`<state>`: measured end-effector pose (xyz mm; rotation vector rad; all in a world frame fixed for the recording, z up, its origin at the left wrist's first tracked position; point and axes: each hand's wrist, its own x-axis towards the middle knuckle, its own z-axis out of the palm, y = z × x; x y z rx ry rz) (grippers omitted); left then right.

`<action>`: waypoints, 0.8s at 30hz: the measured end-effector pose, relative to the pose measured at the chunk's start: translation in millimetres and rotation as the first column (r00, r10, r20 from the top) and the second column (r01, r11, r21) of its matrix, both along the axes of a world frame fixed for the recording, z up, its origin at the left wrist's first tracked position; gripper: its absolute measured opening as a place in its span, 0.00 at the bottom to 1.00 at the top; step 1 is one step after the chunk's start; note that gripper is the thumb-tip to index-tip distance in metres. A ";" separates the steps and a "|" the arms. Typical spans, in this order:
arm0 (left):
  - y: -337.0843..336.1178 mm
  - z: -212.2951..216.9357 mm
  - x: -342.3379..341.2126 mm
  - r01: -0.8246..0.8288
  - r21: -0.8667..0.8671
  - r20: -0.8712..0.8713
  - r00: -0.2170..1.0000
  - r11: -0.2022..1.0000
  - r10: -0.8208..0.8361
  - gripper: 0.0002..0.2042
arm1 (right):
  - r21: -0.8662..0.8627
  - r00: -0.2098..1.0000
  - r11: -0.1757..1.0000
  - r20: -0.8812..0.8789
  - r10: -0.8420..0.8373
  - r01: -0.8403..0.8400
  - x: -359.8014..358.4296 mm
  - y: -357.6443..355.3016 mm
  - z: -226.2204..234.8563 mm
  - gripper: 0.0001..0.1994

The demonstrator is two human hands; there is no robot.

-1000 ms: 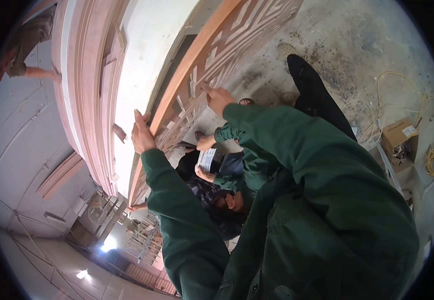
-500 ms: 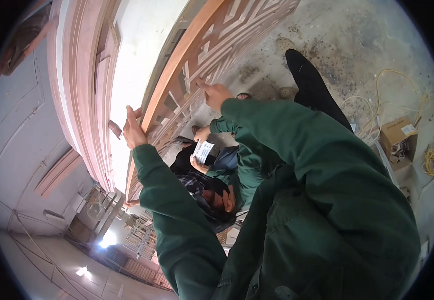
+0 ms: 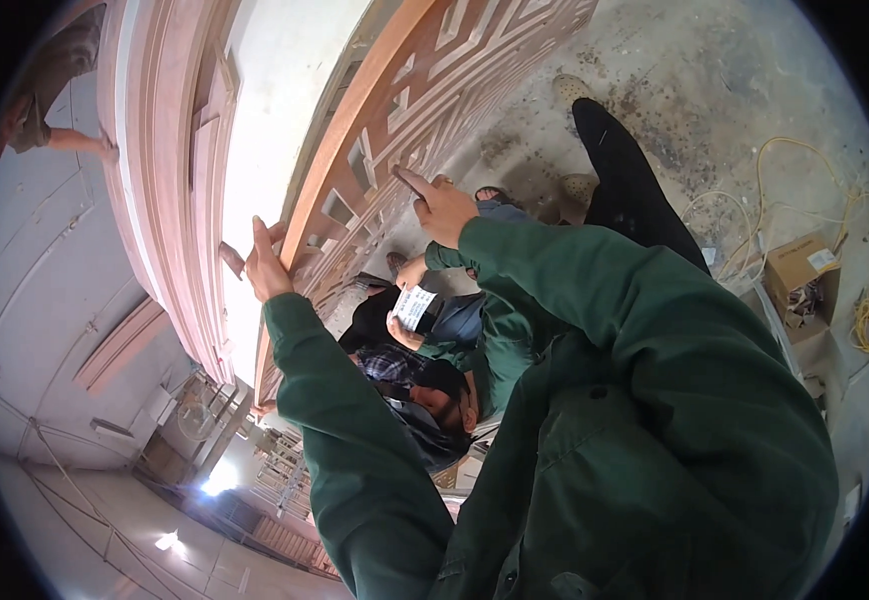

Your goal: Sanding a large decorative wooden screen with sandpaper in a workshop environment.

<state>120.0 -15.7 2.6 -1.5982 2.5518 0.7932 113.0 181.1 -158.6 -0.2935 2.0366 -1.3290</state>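
A tall reddish-brown wooden lattice panel (image 3: 350, 135) stands on edge, running from the upper middle down toward the left. My left hand (image 3: 268, 268) grips its edge, with one finger pointing up and another reaching left over the pale surface (image 3: 265, 100) beside it. At the lattice side is my right hand (image 3: 445, 212), one finger stretched to the slats and the others curled. Whether a small piece lies in those curled fingers cannot be made out. Both sleeves are dark green.
A co-worker in green sits low behind the panel, holding a white labelled item (image 3: 415, 308). Another person's arm (image 3: 80, 142) touches the stacked wooden strips (image 3: 160, 150) at far left. Yellow cord (image 3: 835, 165) and an open cardboard box (image 3: 803, 275) lie on the stained floor.
My right hand has drawn slightly down and right along the lattice. My left hand stays at the edge. At far left, the other person's arm has lowered onto the wooden strips.
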 end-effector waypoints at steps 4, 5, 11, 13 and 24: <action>-14.7 -6.8 8.1 0.036 -0.032 0.009 0.999 0.999 -0.036 0.32 | -0.031 0.996 0.997 -0.049 -0.078 0.077 5.7 -8.6 -1.7 0.24; -15.2 -5.8 8.2 -0.006 0.038 -0.050 0.999 0.999 0.008 0.33 | -0.020 0.999 0.999 -0.021 -0.050 0.049 4.4 -10.3 -3.4 0.24; -11.5 -5.2 5.7 0.017 0.068 -0.072 0.997 0.998 -0.013 0.35 | -0.021 0.996 0.999 -0.085 0.032 -0.034 -13.8 -24.6 -15.2 0.29; -10.3 -4.8 5.5 0.024 0.091 -0.075 0.997 0.996 -0.017 0.35 | 0.004 0.990 0.999 -0.131 0.052 -0.052 -13.2 -27.2 -15.3 0.30; -13.1 -4.0 1.6 -0.054 0.134 -0.053 0.997 0.989 0.062 0.35 | -0.131 1.000 0.991 -0.031 -0.004 0.000 -10.5 -40.1 -30.8 0.31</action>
